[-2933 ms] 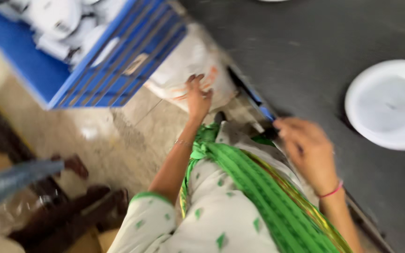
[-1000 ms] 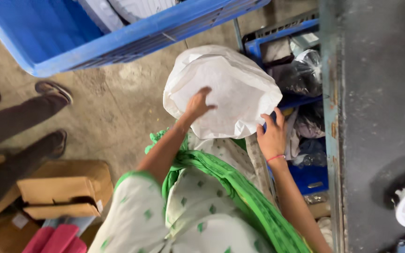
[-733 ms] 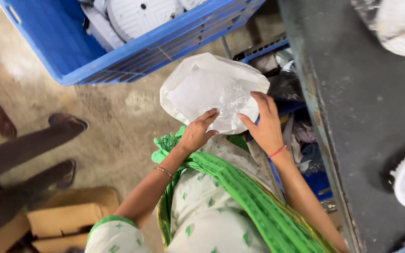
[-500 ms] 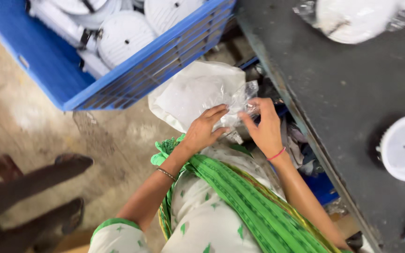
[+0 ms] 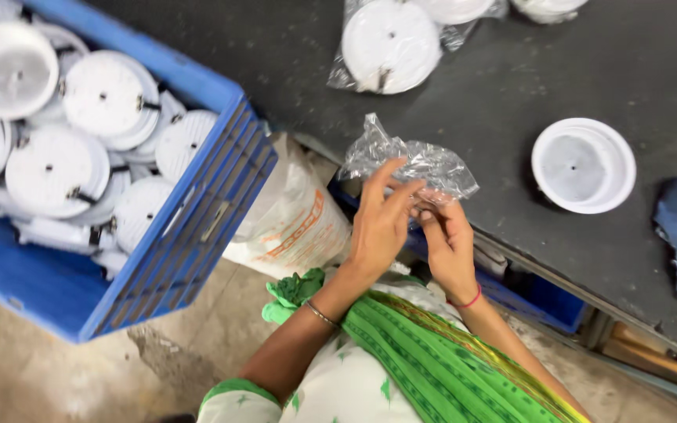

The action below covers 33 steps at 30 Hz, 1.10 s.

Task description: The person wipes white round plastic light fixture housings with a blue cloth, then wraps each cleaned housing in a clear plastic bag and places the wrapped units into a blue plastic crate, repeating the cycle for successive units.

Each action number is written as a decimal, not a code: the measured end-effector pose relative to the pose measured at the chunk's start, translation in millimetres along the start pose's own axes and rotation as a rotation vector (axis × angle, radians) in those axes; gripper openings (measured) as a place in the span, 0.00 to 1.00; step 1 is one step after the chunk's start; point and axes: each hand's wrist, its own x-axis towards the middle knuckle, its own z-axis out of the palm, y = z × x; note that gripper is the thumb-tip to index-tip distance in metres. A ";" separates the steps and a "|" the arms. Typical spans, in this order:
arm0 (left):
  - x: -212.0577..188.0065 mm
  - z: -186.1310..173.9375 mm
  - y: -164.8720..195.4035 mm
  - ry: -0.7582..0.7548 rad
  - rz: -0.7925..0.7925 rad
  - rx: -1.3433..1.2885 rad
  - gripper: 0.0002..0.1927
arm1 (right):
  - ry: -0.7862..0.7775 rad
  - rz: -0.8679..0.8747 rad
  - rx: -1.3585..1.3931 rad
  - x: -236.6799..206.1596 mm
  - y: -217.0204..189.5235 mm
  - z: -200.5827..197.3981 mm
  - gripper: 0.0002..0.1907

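Both hands pinch a crumpled clear plastic bag [image 5: 409,160] at the counter [image 5: 511,94] edge: left hand [image 5: 379,223] w/ fingers curled on its lower part, right hand [image 5: 448,239] gripping from beneath. Bag sits just above the hands, near a white round housing [image 5: 583,164] on the counter; blue crate [image 5: 197,227] of white discs is to the left, w/ a white sack [image 5: 291,219] beside it.

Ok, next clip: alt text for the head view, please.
Both hands, left hand and right hand, pinch a crumpled clear plastic bag at the edge of a dark table. A white round housing sits on the table; a blue crate of similar white parts stands at left.
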 end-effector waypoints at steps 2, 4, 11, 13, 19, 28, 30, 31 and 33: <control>6.1 8.1 7.6 -0.045 0.036 0.005 0.23 | 0.053 0.005 0.064 0.4 0.6 -11.5 0.19; 11.5 15.0 14.6 -0.094 0.033 -0.016 0.24 | 0.068 0.002 0.072 -0.2 2.2 -26.4 0.24; 17.9 52.8 49.4 -0.288 0.254 -0.155 0.18 | -0.149 0.058 0.091 18.3 4.8 -77.6 0.30; 14.2 65.9 61.4 -0.360 0.245 -0.194 0.13 | -0.206 -0.112 0.126 23.3 -1.2 -87.3 0.32; 4.0 85.7 85.1 -0.518 0.221 -0.107 0.12 | 0.062 0.123 0.211 71.0 -19.9 -121.8 0.47; 45.8 90.1 79.3 -0.219 0.104 0.056 0.22 | -0.130 0.010 -0.044 77.9 -22.2 -165.0 0.59; 71.0 94.0 48.9 -0.018 0.095 0.228 0.29 | -0.204 0.066 -0.060 73.9 -23.5 -172.1 0.60; 81.7 96.6 32.4 0.014 0.093 0.294 0.34 | -0.248 0.089 -0.066 74.8 -23.9 -173.7 0.61; 92.8 109.0 3.4 -0.196 -0.179 0.179 0.28 | -0.334 0.181 -0.105 76.6 -24.6 -176.2 0.63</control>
